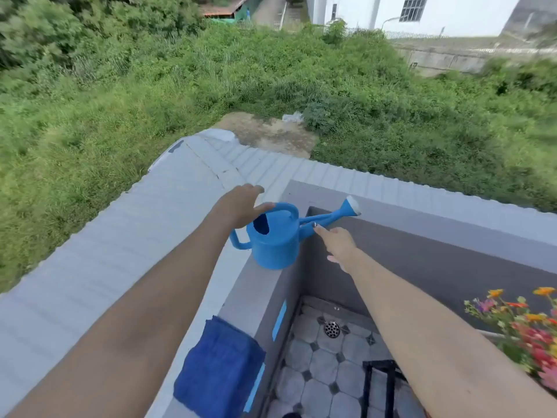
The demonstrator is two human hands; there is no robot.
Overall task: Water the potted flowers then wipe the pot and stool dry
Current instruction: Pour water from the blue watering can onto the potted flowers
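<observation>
A blue plastic watering can (275, 241) stands on top of a grey parapet wall (244, 292), its spout pointing right. My left hand (239, 208) is over the can's top handle, thumb touching it, fingers spread. My right hand (337, 244) reaches toward the spout's base, one fingertip at the spout, holding nothing. A folded blue cloth (218, 365) lies on the wall nearer to me. Potted flowers (526, 330), orange, red and pink, show at the right edge. A black stool frame (378, 384) is partly seen at the bottom.
Beyond the wall a corrugated grey roof (120, 236) slopes away, with tall green growth past it. The balcony floor (316, 375) is tiled with a round metal drain (331, 329). Blue tape strips (279, 320) mark the wall.
</observation>
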